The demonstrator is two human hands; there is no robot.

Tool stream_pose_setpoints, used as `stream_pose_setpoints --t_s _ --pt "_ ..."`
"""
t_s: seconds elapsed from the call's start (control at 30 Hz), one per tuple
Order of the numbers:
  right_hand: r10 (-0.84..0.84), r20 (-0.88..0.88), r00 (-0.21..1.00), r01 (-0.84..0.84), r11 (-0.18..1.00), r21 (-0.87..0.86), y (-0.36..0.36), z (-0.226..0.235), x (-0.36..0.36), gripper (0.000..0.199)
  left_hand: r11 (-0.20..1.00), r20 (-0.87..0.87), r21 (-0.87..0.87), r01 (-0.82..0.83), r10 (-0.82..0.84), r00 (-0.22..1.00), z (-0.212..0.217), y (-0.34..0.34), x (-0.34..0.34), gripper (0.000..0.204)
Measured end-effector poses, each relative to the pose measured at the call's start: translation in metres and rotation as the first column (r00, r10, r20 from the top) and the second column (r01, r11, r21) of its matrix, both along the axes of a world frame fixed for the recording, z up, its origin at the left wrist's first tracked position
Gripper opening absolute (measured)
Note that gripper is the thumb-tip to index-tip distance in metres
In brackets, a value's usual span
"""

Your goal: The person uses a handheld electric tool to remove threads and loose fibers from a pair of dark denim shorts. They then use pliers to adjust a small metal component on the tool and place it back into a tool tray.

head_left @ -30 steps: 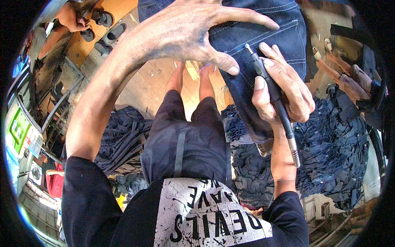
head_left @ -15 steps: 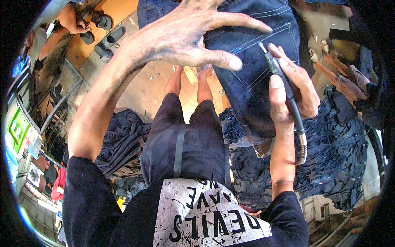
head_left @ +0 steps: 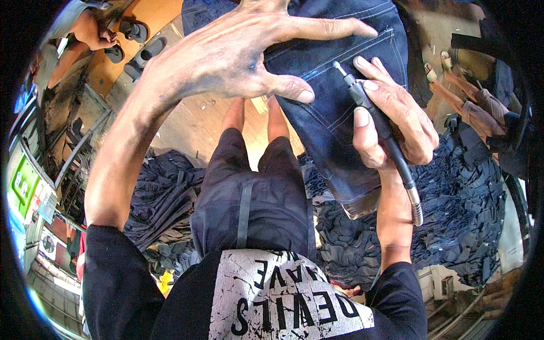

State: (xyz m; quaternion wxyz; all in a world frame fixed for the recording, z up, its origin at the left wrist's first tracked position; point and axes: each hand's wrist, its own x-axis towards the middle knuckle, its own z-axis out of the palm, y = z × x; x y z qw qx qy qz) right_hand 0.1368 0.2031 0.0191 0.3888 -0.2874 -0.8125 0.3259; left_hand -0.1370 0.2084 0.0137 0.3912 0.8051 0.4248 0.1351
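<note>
Far left: stacked machines and a green-panelled unit along the wall; another person (head_left: 85, 31) crouches at upper left near dark sandals (head_left: 133, 31) on the wooden floor (head_left: 192, 122)

Left of centre: a heap of dark denim pieces (head_left: 161, 192) on the floor beside the worker's legs, black shorts and bare shins

Left hand (head_left: 226, 54): spread wide and flat on the raised dark blue jeans (head_left: 334, 113), fingers fanned, thumb pointing right across the cloth; released rather than clenched, pressing and tensioning the fabric, gripping nothing. Blue dye staining on the knuckles

Centre: jeans held up in front of the body near a back pocket with pale stitching, waistband end hanging low at lower right

Right hand (head_left: 391, 119): closed firmly round a black pen-style rotary tool (head_left: 377, 122), its small tip (head_left: 339, 68) at the pocket stitching; the ribbed flexible shaft (head_left: 415, 204) runs down past the wrist

Change over the last second: the left fingers have opened wider, and the tool has swung more upright, its tip moved up toward the pocket edge. Judgement: cloth now stretched for tool contact at the seam

Right: a larger mound of denim (head_left: 464, 209); another person's feet at upper right
</note>
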Motion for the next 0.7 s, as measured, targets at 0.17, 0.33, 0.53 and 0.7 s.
stream_pose_setpoints --t_s 0.17,0.33,0.53,0.7 --pt "0.002 0.007 1.0 -0.002 1.0 -0.01 0.0 0.0 -0.0006 0.023 0.998 -0.074 0.046 0.045 -0.041 0.996 0.001 -0.0003 -0.0013 0.082" --pt "0.007 0.02 1.0 -0.006 1.0 -0.02 0.0006 0.0008 -0.0008 0.024 1.0 -0.035 -0.018 0.021 -0.022 0.999 0.0011 -0.0005 -0.001 0.08" --pt "0.017 0.043 0.999 -0.016 1.0 -0.021 -0.0011 0.0044 0.0001 0.026 0.998 -0.036 0.056 0.033 -0.031 0.999 -0.0015 0.0022 -0.0007 0.078" --pt "-0.008 0.059 0.998 0.01 0.999 -0.033 -0.0024 0.0048 0.0001 0.026 0.996 -0.044 -0.086 -0.011 0.008 0.999 0.0052 -0.0018 -0.0012 0.079"
